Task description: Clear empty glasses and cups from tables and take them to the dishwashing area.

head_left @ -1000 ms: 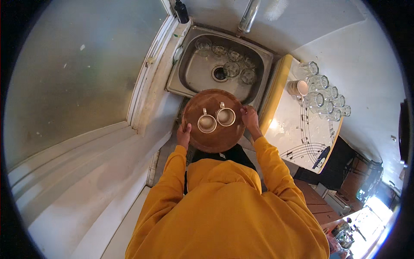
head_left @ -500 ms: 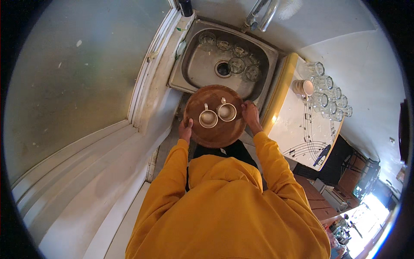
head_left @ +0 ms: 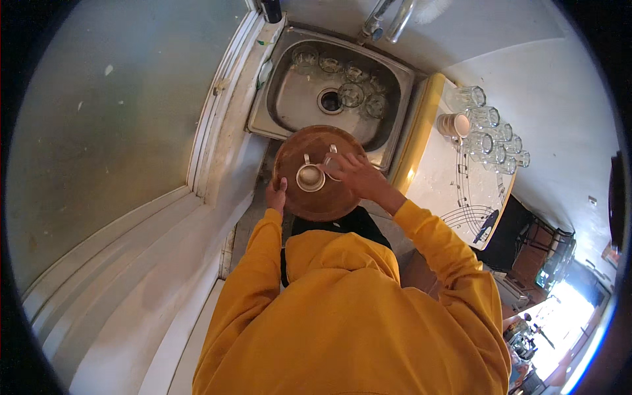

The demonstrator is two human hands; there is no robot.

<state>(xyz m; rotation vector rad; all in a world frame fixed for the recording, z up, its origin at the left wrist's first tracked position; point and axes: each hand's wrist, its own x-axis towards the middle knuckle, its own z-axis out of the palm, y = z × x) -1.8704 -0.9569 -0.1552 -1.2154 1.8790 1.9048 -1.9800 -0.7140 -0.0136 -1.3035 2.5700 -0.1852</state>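
A round brown wooden tray point(head_left: 319, 207) is held level just in front of the sink. My left hand point(head_left: 276, 195) grips its left rim, the thumb on top. Two pale mugs stand upright on it, handles pointing toward the sink. The left mug point(head_left: 310, 178) is in full view. Over the right mug point(head_left: 333, 166) reaches my right hand point(head_left: 359, 176), its fingers spread and covering much of that mug. Whether the fingertips touch it cannot be made out.
A steel sink point(head_left: 289, 99) holds several clear glasses point(head_left: 351, 95) around its drain, below a metal tap point(head_left: 397, 23). On the right, a yellow-edged table point(head_left: 454, 178) carries several glass mugs point(head_left: 486, 117) and a stack of pale cups point(head_left: 454, 124). A frosted window point(head_left: 125, 105) lies left.
My right hand has let go of the tray's right rim and moved left over the right mug. My left hand keeps its hold on the tray.
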